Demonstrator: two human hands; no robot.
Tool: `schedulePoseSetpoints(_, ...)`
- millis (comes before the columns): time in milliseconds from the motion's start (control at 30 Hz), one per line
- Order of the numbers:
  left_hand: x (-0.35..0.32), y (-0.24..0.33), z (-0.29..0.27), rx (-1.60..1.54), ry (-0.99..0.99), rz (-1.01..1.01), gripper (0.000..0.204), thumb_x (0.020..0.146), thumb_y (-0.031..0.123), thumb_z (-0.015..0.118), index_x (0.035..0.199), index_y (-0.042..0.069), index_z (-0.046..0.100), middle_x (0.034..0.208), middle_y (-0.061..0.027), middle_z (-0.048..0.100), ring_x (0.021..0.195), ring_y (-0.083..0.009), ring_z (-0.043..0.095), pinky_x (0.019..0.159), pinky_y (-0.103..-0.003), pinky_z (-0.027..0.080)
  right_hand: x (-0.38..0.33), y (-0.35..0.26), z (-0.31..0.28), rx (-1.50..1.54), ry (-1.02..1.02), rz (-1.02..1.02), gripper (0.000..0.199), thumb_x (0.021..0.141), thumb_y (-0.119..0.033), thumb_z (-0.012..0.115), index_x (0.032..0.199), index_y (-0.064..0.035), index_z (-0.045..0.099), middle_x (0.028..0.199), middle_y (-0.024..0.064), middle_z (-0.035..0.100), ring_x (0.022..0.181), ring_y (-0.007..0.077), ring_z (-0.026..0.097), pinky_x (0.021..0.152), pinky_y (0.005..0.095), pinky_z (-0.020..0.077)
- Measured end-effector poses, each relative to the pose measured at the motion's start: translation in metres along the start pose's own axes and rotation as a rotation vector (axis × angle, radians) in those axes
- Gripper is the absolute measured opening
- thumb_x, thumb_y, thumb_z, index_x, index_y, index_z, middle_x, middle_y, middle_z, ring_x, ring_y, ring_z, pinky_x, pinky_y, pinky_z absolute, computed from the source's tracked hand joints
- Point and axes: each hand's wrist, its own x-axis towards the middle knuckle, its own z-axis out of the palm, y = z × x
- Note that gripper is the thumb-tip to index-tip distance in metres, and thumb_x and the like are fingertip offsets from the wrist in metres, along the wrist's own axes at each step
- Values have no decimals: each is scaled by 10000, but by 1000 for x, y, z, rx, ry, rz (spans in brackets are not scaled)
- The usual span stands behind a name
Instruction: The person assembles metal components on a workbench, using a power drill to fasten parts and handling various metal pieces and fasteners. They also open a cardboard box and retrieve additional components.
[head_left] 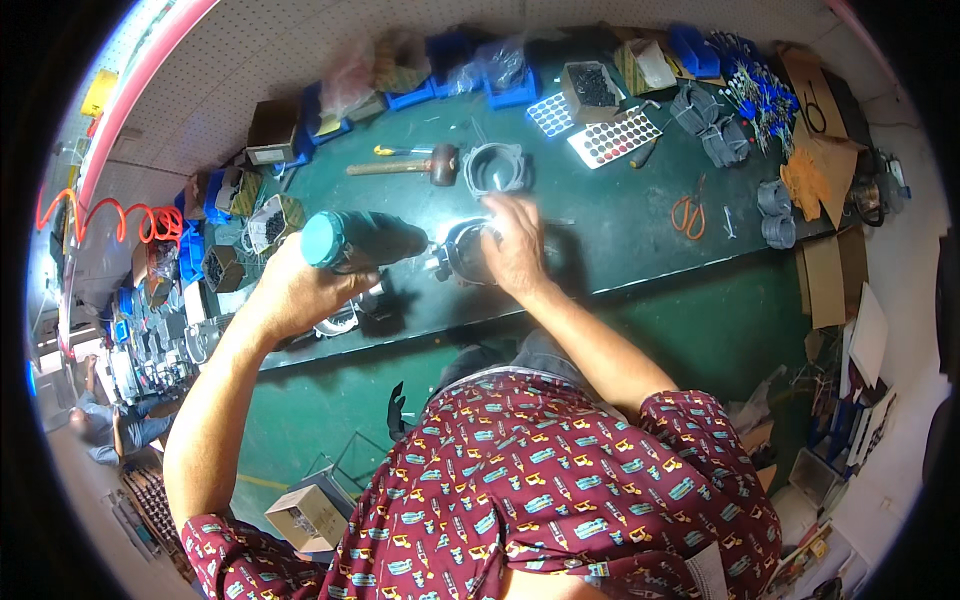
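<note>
My left hand (308, 292) is wrapped round a dark cordless driver (378, 240) with a teal end cap. The tool lies level, its nose pointing right at a round metal housing (460, 250) on the bench. My right hand (518, 248) grips that housing from the right, fingers curled over its rim; the fingertips are partly hidden. Just beyond it sits a grey ring-shaped casting (497, 168). Another metal casting (338, 322) lies near the bench edge, partly behind my left hand and wrist.
On the green bench (620, 225) lie a mallet (405, 165), a yellow-handled tool (402, 151), orange-handled scissors (688, 217) and a sticker sheet (615, 137). Blue bins (511, 88) and a carton of small black parts (592, 90) line the back. A person (125, 425) is at far left.
</note>
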Motion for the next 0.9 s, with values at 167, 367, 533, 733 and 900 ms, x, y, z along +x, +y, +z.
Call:
schedulePoseSetpoints(167, 0, -10, 3, -6, 9, 65, 448, 851, 170, 808, 1244, 53, 626, 1119, -119, 715, 1011, -240, 662, 921, -389, 527, -26, 32, 19, 193, -203, 239, 460, 869, 27, 551, 1327, -20, 566, 1288, 209, 620, 1207, 371, 574, 1052, 442, 425)
schedulePoseSetpoints(367, 1, -3, 6, -31, 32, 64, 425, 847, 155, 806, 1226, 53, 641, 1108, -123, 711, 982, -239, 668, 902, -380, 538, -30, 41, 23, 133, -181, 237, 450, 880, 51, 528, 1320, -29, 572, 1265, 194, 636, 1174, 363, 587, 1037, 444, 434)
schedulePoseSetpoints(533, 1, 3, 5, 59, 73, 81, 351, 848, 213, 780, 1154, 66, 689, 1013, -158, 747, 927, -304, 722, 830, -406, 567, -31, 39, 24, 102, -195, 242, 475, 868, 62, 532, 1325, -60, 575, 1241, 186, 647, 1154, 373, 591, 1024, 454, 443)
schedulePoseSetpoints(733, 9, 2, 2, -17, 68, 35, 426, 853, 187, 792, 1215, 51, 613, 1079, -137, 712, 992, -268, 685, 892, -407, 549, -29, 39, 20, 120, -207, 238, 488, 865, 71, 518, 1328, -72, 575, 1243, 189, 646, 1153, 380, 590, 1017, 460, 451)
schedulePoseSetpoints(900, 13, 0, 0, -39, 40, 97, 549, 843, 147, 825, 1282, 41, 511, 1171, -123, 644, 1095, -223, 617, 930, -401, 542, -29, 39, 21, 131, -211, 262, 493, 858, 82, 504, 1318, -77, 584, 1245, 184, 648, 1162, 385, 587, 1026, 464, 446)
